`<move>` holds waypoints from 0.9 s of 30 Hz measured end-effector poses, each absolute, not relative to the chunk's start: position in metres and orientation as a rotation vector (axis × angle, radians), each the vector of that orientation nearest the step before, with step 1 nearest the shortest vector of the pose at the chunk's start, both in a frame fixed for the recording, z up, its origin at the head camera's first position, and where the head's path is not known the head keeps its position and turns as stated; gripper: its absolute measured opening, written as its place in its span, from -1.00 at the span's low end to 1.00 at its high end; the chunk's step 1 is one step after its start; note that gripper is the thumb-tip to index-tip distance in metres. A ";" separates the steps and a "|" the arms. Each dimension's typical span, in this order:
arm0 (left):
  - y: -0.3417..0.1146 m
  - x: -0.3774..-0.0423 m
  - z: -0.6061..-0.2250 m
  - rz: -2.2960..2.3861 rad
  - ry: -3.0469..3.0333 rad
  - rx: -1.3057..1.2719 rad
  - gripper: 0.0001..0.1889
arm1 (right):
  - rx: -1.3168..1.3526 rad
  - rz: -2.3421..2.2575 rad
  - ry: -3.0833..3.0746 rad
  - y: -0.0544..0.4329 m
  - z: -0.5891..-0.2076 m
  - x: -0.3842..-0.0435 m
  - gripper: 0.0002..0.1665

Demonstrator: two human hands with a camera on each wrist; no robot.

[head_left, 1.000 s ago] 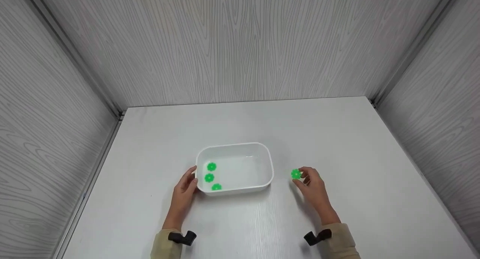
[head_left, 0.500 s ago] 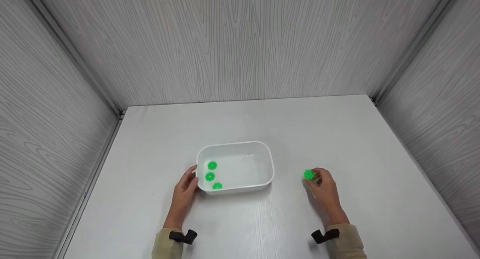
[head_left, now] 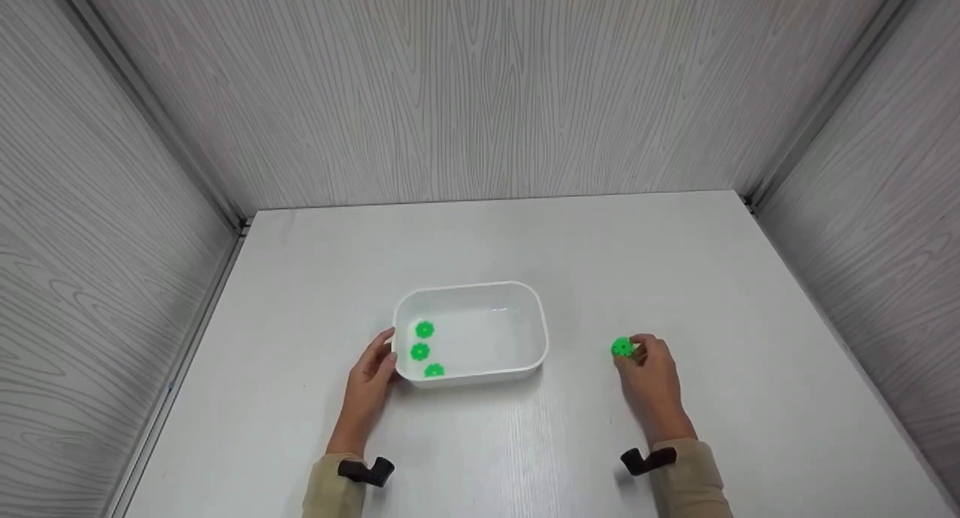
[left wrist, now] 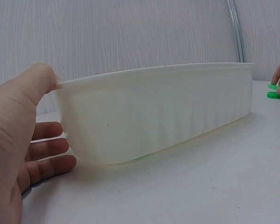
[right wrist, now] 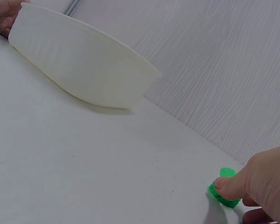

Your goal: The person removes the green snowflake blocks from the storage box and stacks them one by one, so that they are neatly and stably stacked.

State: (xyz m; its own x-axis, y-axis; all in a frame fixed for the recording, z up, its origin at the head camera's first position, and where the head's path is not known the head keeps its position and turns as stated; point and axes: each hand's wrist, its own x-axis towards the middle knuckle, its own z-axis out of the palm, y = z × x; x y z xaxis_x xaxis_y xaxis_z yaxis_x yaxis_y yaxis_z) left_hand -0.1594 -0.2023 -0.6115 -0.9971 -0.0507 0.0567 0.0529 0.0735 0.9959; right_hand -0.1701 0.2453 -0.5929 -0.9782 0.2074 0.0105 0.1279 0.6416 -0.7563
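Note:
A white rectangular tub [head_left: 487,338] sits on the table with several green flower-shaped discs [head_left: 420,351] along the left side of its floor. My left hand [head_left: 367,379] holds the tub's left end. In the left wrist view its thumb [left wrist: 39,79] is at the rim and the other fingers are curled against the outer wall. To the right of the tub, my right hand [head_left: 651,375] pinches a green flower-shaped disc [head_left: 622,346] low over the table. Both wrist views show two green pieces at those fingertips, one above the other [left wrist: 273,94]; the fingers partly hide them.
The white table [head_left: 480,248] is bounded by a wood-grain back panel [head_left: 480,91] and side panels [head_left: 105,226]. A black wrist mount [head_left: 366,471] sits on each beige sleeve [head_left: 334,495].
My right hand has moved to the right with the green disc, mostly in the first half second, and the disc has tilted. My left hand and the tub have stayed in place.

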 end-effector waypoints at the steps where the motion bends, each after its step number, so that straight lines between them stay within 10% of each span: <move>1: -0.202 -0.159 -0.612 -2.083 -2.247 0.000 -0.55 | -0.284 1.248 -2.764 0.246 -0.593 -0.171 -0.56; 27: -0.200 -0.156 -0.603 -2.135 -2.230 -0.031 -0.51 | -0.159 1.240 -2.781 0.248 -0.582 -0.163 -0.50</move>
State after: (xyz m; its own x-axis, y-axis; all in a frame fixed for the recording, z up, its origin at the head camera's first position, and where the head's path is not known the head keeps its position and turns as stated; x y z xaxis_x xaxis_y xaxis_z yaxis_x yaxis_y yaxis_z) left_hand -0.1564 -0.2002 -0.6033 -0.9983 -0.0227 0.0530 0.0519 0.0440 0.9977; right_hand -0.1630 0.2485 -0.5817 -0.9903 0.1326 0.0420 0.0573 0.6644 -0.7452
